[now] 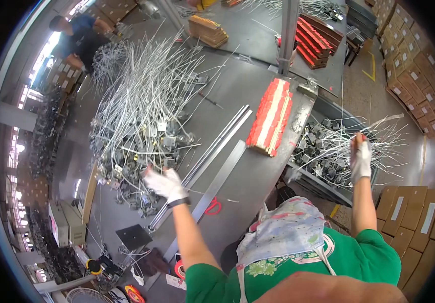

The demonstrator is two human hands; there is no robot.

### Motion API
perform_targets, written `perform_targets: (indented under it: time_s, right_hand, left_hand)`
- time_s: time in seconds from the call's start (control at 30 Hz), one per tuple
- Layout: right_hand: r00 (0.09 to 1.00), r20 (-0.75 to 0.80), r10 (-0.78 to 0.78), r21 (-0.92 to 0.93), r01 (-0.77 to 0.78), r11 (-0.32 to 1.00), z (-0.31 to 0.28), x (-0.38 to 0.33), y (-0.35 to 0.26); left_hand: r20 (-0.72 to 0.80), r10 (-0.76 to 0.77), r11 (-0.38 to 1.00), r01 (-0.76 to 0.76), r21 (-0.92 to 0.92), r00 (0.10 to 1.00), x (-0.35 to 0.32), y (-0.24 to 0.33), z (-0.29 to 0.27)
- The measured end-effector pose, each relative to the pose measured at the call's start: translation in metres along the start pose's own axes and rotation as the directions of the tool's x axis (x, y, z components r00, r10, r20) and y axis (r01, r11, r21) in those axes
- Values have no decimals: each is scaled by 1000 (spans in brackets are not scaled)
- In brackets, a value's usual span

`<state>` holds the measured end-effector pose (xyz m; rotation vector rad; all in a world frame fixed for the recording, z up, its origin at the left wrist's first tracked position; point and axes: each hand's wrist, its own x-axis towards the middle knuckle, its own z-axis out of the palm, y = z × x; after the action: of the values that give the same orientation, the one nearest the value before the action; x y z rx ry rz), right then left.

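My left hand (pixel 166 185), in a white glove with bare fingertips, reaches to the near edge of a large heap of small grey boxy parts with long white wires (pixel 141 101). Its fingers are apart, and nothing shows held in them. Out to the right, my right hand (pixel 361 159), gloved the same way, is over a grey crate (pixel 323 183) filled with similar wired parts (pixel 323 146). Its fingers are stretched upward, and I see no part gripped in it. White wires spread on both sides of this hand.
Metal bars (pixel 222 177) lie across the grey table beside red scissors (pixel 213 206). A red-and-cream stack (pixel 270 118) sits near the table's right edge. A metal post (pixel 288 35) rises behind it. Brown cartons (pixel 414 217) stand at right. Another person (pixel 78 43) works at far left.
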<state>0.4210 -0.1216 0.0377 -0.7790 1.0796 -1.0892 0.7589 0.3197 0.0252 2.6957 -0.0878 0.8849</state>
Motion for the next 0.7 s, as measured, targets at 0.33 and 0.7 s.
perform_targets:
  time_s: [0.33,0.7]
  right_hand:
    - [923,75,378,-435,-311,845,-16,-68,35]
    - [96,667,738,-739,-42,673,147,-254,97]
  left_hand:
    - [399,86,995,-63,-71,913,29,-59,-19]
    - [646,400,609,339,-717,650,-189,46,-147]
